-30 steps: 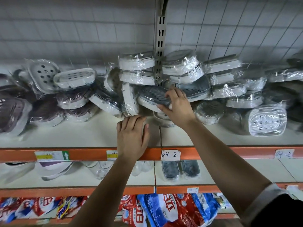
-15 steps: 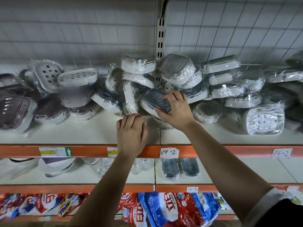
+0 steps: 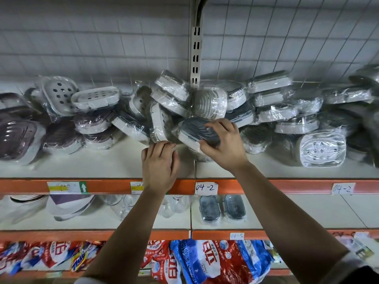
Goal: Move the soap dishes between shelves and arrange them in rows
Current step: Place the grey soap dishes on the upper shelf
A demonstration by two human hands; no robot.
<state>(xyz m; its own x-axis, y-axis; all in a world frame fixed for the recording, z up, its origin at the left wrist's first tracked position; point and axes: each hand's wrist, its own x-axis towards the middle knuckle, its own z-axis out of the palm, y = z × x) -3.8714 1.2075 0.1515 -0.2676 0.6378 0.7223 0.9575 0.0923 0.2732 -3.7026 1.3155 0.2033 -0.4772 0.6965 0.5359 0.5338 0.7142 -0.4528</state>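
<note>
**Pick-up step.** Your right hand (image 3: 223,144) grips a film-wrapped soap dish (image 3: 194,130) with a dark grey ribbed top and a white base, your thumb on its near end and your fingers curled over the far one. The dish sits tilted at the front of the heap of wrapped dishes (image 3: 266,107), midway along the upper shelf (image 3: 92,160), above the seam between its two boards. Your left hand (image 3: 159,167) lies palm down on that shelf just behind its orange front edge, beside the dish, gripping nothing that shows. The next move probably calls for drawing the dish toward the front edge without toppling the dishes leaning around it. You then carry it to the lower shelf (image 3: 287,212), where two matching grey dishes (image 3: 209,209) lie side by side, beginning a row. The wrapping looks crinkled and likely slippery.
</note>
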